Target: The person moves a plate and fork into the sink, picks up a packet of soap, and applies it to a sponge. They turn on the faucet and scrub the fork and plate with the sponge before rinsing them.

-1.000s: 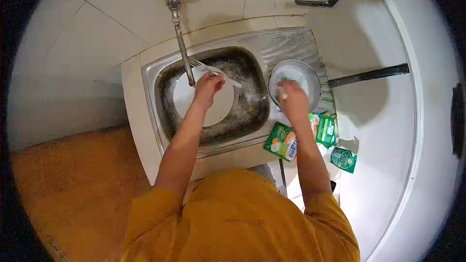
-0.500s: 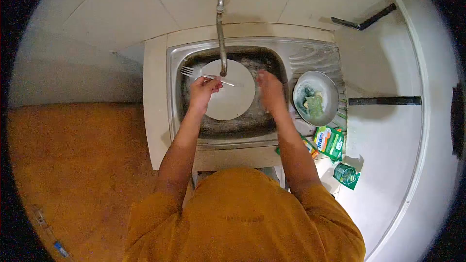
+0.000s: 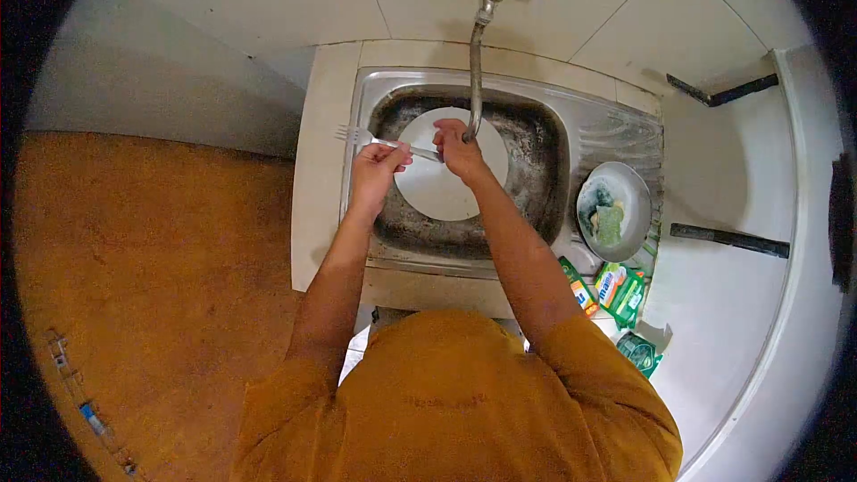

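My left hand (image 3: 376, 167) pinches a metal fork (image 3: 358, 137) near its neck, tines pointing left over the sink's left rim. My right hand (image 3: 458, 150) closes on the fork's handle end, just under the spout of the tap (image 3: 477, 54). Both hands hover above a white plate (image 3: 446, 192) lying in the steel sink (image 3: 536, 187). I cannot make out any water running from the spout.
A metal bowl (image 3: 634, 189) holding a green sponge (image 3: 609, 223) sits on the drainboard at right. Green detergent pouches (image 3: 618, 290) lie on the counter below it. White tiled wall behind, a brown floor at left, and dark brackets on the white wall at right.
My right hand left the bowl on the drainboard, crossed over the sink and took the fork's handle end. The left hand kept holding the fork. The view shifted, so the sink sits further right.
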